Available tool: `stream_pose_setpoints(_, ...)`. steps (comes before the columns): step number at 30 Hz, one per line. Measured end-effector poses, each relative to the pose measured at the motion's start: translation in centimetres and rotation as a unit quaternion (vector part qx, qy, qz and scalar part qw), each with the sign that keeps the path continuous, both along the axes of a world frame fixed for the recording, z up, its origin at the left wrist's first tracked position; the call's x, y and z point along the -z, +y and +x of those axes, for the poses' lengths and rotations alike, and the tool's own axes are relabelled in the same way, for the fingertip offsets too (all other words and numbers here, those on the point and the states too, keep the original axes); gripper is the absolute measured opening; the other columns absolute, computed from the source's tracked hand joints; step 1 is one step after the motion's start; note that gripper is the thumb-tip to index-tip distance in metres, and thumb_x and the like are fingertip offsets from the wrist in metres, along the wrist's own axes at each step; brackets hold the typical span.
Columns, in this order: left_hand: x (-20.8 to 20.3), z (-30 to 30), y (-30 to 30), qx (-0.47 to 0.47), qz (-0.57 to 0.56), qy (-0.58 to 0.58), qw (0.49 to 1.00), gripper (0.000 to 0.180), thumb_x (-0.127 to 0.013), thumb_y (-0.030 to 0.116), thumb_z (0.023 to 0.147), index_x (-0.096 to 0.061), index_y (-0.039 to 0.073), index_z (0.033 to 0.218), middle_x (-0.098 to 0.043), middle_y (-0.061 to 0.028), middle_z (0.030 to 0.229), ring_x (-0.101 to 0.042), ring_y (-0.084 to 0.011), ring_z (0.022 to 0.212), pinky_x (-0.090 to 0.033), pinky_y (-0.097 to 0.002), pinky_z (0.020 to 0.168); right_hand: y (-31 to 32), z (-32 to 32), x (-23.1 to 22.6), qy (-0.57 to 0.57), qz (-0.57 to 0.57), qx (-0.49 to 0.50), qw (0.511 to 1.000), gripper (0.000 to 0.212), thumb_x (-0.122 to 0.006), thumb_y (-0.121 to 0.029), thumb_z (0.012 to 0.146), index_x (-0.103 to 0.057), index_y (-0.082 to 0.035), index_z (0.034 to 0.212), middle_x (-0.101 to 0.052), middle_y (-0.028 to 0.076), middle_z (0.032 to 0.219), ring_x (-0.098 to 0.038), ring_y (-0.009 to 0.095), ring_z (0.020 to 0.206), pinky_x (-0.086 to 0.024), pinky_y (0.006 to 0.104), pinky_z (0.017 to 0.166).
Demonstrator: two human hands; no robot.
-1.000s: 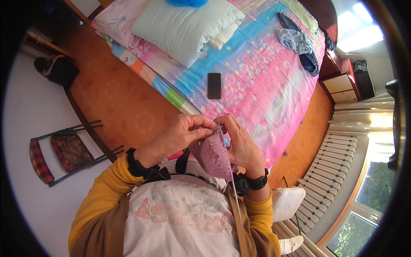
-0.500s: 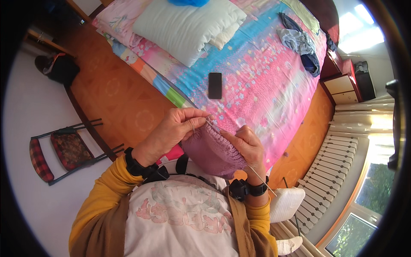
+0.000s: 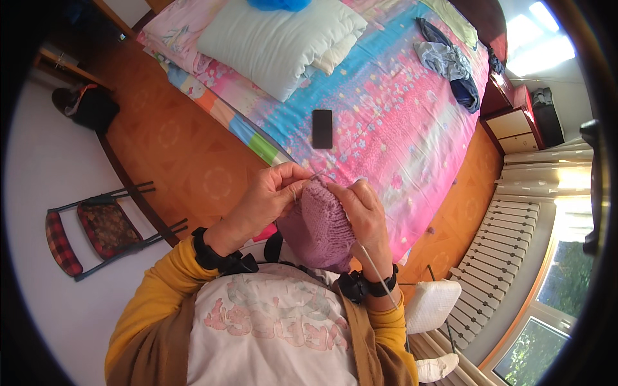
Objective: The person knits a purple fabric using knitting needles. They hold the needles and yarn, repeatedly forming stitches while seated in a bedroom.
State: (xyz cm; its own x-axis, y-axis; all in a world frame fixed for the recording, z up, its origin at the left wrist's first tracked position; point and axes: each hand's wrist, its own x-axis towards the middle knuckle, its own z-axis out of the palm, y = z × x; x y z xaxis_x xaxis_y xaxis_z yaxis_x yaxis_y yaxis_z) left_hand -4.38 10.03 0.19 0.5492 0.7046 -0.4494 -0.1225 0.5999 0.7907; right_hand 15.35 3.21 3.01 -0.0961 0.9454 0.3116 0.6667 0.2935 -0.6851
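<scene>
A purple piece of knitting (image 3: 320, 226) hangs between my two hands, over my lap. My left hand (image 3: 281, 188) is closed, its thumb and forefinger pinching the upper left edge of the knitting by a needle tip. My right hand (image 3: 362, 211) is closed around a long thin knitting needle (image 3: 378, 275) and the knitting's right edge. Below that hand the needle's long end sticks out past my wrist. Both sets of fingertips are close together at the top edge. The other fingers' grip is partly hidden.
Ahead is a bed with a pink and blue floral sheet (image 3: 393, 151), bearing a black phone (image 3: 322, 128), a pale pillow (image 3: 273, 48) and crumpled clothes (image 3: 450, 64). A folding chair (image 3: 106, 228) is at left. At right are a white-covered stool (image 3: 432, 305) and a radiator (image 3: 492, 270).
My right hand has shifted left and up, closer to my left fingertips. The needle's long end has swung left with it, and the knitting's top edge is bunched narrower.
</scene>
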Motion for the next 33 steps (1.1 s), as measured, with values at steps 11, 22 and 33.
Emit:
stream_pose_setpoints(11,-0.3,-0.3,-0.6,0.053,0.050,-0.001,0.997,0.016,-0.057,0.006,0.102,-0.063,0.003,0.116,-0.066,0.0000,0.096,-0.061,-0.0058,0.093,-0.051,-0.0228,0.084,0.2,0.5,1.0,0.043,0.013,0.018,0.999,0.037,-0.075,-0.008,0.079,-0.067,-0.003,0.114,-0.055,0.009,0.087,-0.061,0.025,0.082,-0.050,0.0368,0.071)
stream_pose_setpoints(22,-1.3,-0.8,-0.4,-0.029,0.185,0.055,0.981,0.021,-0.060,0.011,0.102,-0.068,0.000,0.118,-0.065,0.0048,0.090,-0.058,-0.0021,0.081,-0.049,-0.0180,0.074,-0.6,0.9,0.4,0.033,-0.017,-0.061,0.997,0.048,-0.070,-0.001,0.074,-0.070,-0.003,0.122,-0.051,0.005,0.084,-0.057,0.019,0.077,-0.047,0.0302,0.068)
stream_pose_setpoints(33,-0.7,-1.4,-0.2,0.082,0.067,0.000,0.994,0.023,-0.057,0.012,0.103,-0.064,0.000,0.120,-0.069,-0.0009,0.107,-0.064,-0.0063,0.094,-0.053,-0.0217,0.081,-0.7,0.6,-0.1,0.118,-0.039,-0.090,0.988,0.036,-0.070,0.000,0.075,-0.067,-0.003,0.111,-0.059,0.008,0.089,-0.062,0.023,0.082,-0.049,0.0305,0.071)
